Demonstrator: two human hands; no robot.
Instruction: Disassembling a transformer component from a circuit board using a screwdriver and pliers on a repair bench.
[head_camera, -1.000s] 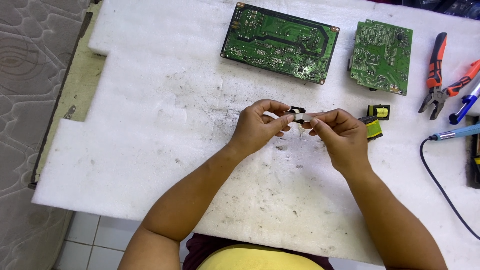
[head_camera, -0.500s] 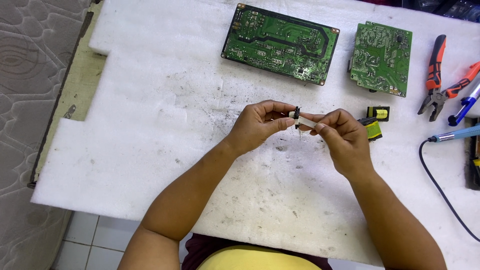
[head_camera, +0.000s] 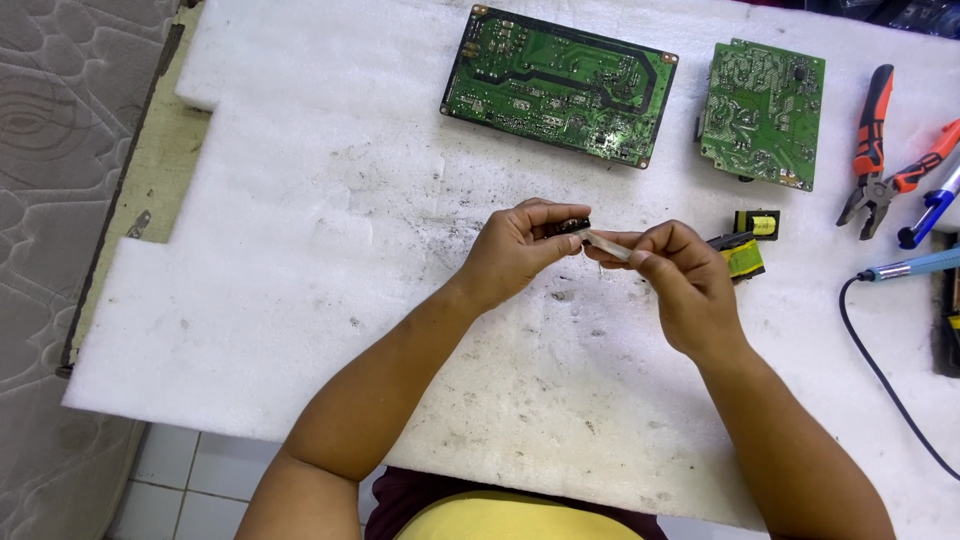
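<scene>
Head view: both hands meet above the middle of the white foam sheet (head_camera: 330, 300) that covers the table. Taking the large green circuit board (head_camera: 558, 85) as the landmark, the hands sit below it, toward the person. The left hand (head_camera: 515, 255) is curled nearly closed, its thumb and fingertips pinched on a small black component (head_camera: 572, 227). The right hand (head_camera: 680, 285) is likewise closed in a pinch, gripping a thin pale strip (head_camera: 605, 244) that runs from its fingertips to the black component, so the two hands are joined through these pieces. Whether the strip is attached to the component or only touching it cannot be told.

Right of the large board lies a smaller green circuit board (head_camera: 762, 112). Below that smaller board, just beside the right hand's knuckles, stand two small transformers wrapped in yellow tape (head_camera: 750, 243). Farther right of the large board lie red-handled pliers (head_camera: 872, 150), and below those a blue-handled soldering iron (head_camera: 915, 266) with its dark cord (head_camera: 880, 370) trailing down across the foam.
</scene>
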